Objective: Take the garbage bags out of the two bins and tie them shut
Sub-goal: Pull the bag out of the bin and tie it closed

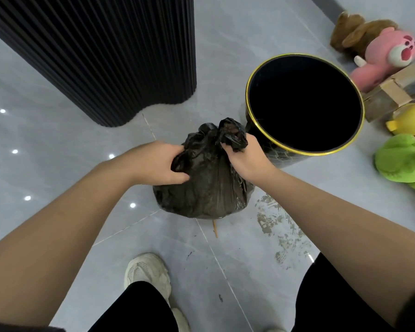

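A full black garbage bag (206,188) sits on the grey tile floor in the middle of the head view. My left hand (153,164) grips a bunched flap of the bag's top on its left side. My right hand (246,159) clutches the other gathered flap (233,134), which sticks up above my fingers. The two flaps meet at the bag's neck between my hands. Just right of the bag stands a round black bin (256,130) with a gold rim, with no bag in it and dark inside. A thin wooden stick (215,228) pokes out under the bag.
A tall black ribbed column (110,56) stands at the back left. Plush toys, pink (391,53), brown (359,32), yellow (410,118) and green (403,159), and a cardboard box (393,92) lie to the right. My shoe (149,274) and knees are at the bottom. Dirty smears (280,226) mark the tiles.
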Demonstrator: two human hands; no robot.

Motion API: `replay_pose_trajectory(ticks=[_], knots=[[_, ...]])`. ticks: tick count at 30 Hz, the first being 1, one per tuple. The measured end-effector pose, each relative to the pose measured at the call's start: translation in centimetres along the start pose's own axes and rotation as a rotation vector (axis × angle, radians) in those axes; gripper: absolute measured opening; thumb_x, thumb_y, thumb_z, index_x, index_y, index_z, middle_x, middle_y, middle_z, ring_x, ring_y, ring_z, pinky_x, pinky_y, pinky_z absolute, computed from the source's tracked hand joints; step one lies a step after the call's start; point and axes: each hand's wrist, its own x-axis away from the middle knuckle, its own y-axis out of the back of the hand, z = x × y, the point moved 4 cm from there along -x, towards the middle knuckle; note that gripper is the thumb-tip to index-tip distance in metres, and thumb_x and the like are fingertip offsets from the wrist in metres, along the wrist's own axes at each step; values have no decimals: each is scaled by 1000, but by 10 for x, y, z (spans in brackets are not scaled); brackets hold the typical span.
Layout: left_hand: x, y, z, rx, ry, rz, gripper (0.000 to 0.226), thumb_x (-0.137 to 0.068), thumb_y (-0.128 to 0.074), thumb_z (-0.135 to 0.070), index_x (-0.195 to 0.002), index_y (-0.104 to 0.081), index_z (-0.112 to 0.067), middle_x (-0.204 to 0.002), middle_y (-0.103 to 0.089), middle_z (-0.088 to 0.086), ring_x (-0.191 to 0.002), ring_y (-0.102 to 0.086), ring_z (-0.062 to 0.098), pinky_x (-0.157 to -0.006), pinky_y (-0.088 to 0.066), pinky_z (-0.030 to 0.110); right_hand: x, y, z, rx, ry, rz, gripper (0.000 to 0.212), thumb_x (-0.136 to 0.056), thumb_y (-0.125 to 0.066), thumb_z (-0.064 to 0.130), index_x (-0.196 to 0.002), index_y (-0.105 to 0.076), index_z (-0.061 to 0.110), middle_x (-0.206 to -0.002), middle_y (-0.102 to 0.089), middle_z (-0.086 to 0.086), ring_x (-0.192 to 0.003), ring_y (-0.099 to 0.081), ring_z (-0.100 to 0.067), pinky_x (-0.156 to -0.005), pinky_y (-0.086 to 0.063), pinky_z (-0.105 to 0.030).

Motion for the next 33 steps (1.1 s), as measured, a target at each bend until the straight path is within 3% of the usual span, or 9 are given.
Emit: replay_pose_trajectory(ticks=[2, 5, 9, 13, 16, 20, 26, 30, 33], knots=[[-2, 2, -3, -53, 20, -59, 19, -87, -56, -25, -69, -51, -21, -67, -55, -2, -71, -58, 22, -56, -43, 30, 3, 1, 2, -43, -29, 5, 22, -99, -46, 15, -78, -48, 22, -70, -44, 13, -64, -42, 5, -57, -34, -1], [-4, 13, -3, 240, 57, -164, 12, -90, -57, -18, -81, -63, -14, -73, -63, 2, -71, -61, 16, -63, -49, 30, 4, -2, 6, -109, -85, 61, 23, -100, -43, 20, -79, -46, 26, -74, -46, 16, -68, -43, 8, -58, -34, 2], [-7, 22, -3, 553, 74, -237, 6, -89, -62, -16, -88, -67, -19, -77, -68, -3, -67, -59, 7, -65, -47, 23, 5, -10, 7, -204, -158, 198, 17, -101, -40, 34, -96, -55, 28, -80, -51, 17, -64, -47, 19, -61, -35, 1], [-10, 22, 1, 664, 132, -314, 12, -86, -60, -10, -89, -68, -18, -83, -72, 2, -74, -65, 13, -76, -52, 29, 11, -14, 17, -238, -144, 324, 18, -93, -53, 40, -110, -57, 34, -98, -60, 24, -87, -54, 19, -77, -44, -3], [-11, 21, -4, 780, 134, -325, 16, -86, -61, -7, -83, -67, -22, -80, -71, 1, -71, -63, 11, -70, -52, 26, 11, -22, 19, -2, -55, 377, 31, -84, -71, 28, -112, -61, 19, -106, -65, 7, -99, -59, 0, -87, -46, -17], [-11, 24, -4, 739, 102, -384, 7, -85, -64, -10, -87, -68, -15, -82, -69, 3, -71, -62, 10, -69, -50, 23, 5, -24, 13, 12, -47, 294, 27, -92, -60, 16, -112, -62, -3, -110, -66, -18, -106, -59, -20, -94, -46, -32], [-3, 21, 8, 576, 74, -248, 8, -87, -65, -14, -86, -66, -22, -81, -68, 2, -67, -62, 10, -59, -53, 26, 3, -18, 16, -3, 63, 182, 34, -99, -39, -2, -131, -38, -14, -136, -42, -33, -133, -35, -38, -94, -36, -5], [-2, 26, 6, 602, 66, -327, 15, -91, -59, -10, -84, -63, -22, -77, -63, -1, -46, -57, 0, -44, -47, 17, 5, -23, 19, -265, -64, 298, 33, -100, -41, 8, -132, -47, 3, -117, -50, 5, -115, -44, -4, -80, -32, 8], [-4, 30, 4, 633, 53, -379, 20, -90, -59, -7, -81, -64, -24, -72, -62, -2, -43, -52, 4, -41, -45, 21, 7, -21, 23, -267, -88, 312, 34, -100, -41, 7, -132, -47, -2, -115, -49, 2, -116, -41, -4, -77, -29, 9]])
